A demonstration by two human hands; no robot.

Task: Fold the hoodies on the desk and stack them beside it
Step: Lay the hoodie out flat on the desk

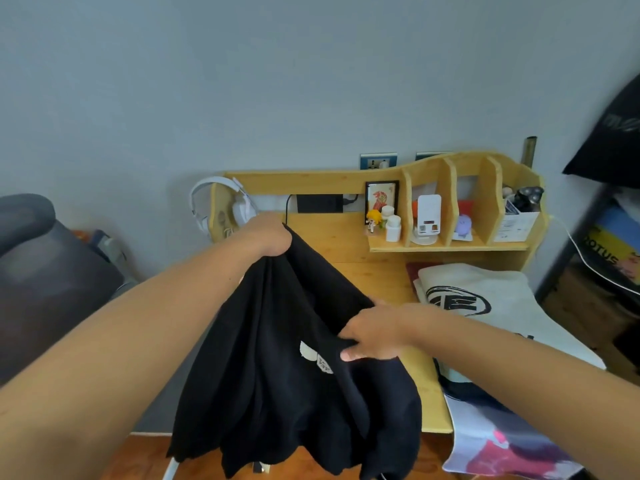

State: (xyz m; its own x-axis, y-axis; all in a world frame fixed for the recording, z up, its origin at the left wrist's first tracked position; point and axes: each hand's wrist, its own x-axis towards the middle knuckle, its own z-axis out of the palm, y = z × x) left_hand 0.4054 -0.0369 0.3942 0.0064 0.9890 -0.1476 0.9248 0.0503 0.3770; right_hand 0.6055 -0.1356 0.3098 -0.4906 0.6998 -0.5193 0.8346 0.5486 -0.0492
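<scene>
Two hands are closed on one black hoodie, which is held up over the left end of the wooden surface. The cloth is gripped at its top edge by the left hand, fingers curled into the fabric, and from that grip the garment hangs down in long folds past the surface's front edge toward the floor. Lower and to the right, a bunch of the same cloth is pinched by the right hand, thumb below and fingers above, just beside a pale printed mark on the fabric.

A cream hoodie with a black round logo is seen lying on the right part of the surface, near the right hand but apart from the black one; whether it is fully folded cannot be told. A printed mat in white, blue and pink is draped over the surface's near right corner.

At the back, a wooden shelf unit is fitted with upright dividers; small bottles, a framed picture and a little figure are held on it. White headphones are hung on its left end. A dark chair is seen at the far left.
</scene>
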